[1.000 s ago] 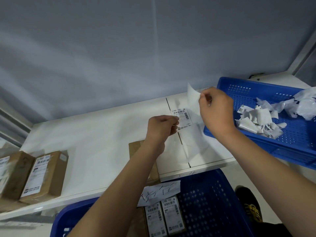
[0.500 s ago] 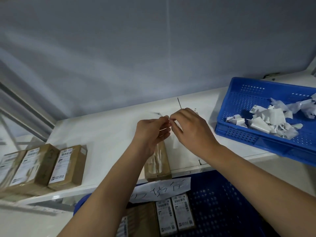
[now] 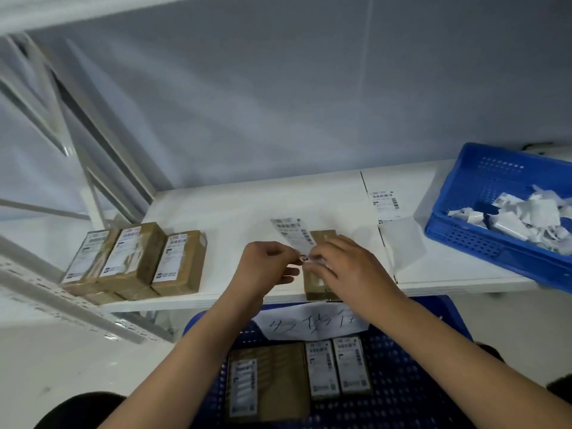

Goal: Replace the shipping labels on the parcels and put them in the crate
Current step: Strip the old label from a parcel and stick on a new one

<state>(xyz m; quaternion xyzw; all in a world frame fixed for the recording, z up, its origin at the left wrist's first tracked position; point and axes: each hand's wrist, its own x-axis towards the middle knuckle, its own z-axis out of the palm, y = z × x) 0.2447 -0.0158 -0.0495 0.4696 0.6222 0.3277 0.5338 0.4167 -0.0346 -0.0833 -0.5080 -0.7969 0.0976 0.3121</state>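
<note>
A person's left hand point(image 3: 266, 267) and right hand point(image 3: 349, 267) meet above a white table point(image 3: 235, 212), both pinching the near edge of a shipping label point(image 3: 294, 232) — its printed face up, held over a brown parcel point(image 3: 320, 267) lying at the table's front edge. Three labelled parcels point(image 3: 136, 258) sit side by side at the left. Below the table, a blue crate point(image 3: 411, 382) holds more labelled parcels point(image 3: 337, 366) behind a handwritten paper sign point(image 3: 312, 323). A second blue crate point(image 3: 483, 193) (far right, on the table) contains crumpled paper scraps point(image 3: 520, 218); loose label sheets point(image 3: 383, 202) lie beside it.
</note>
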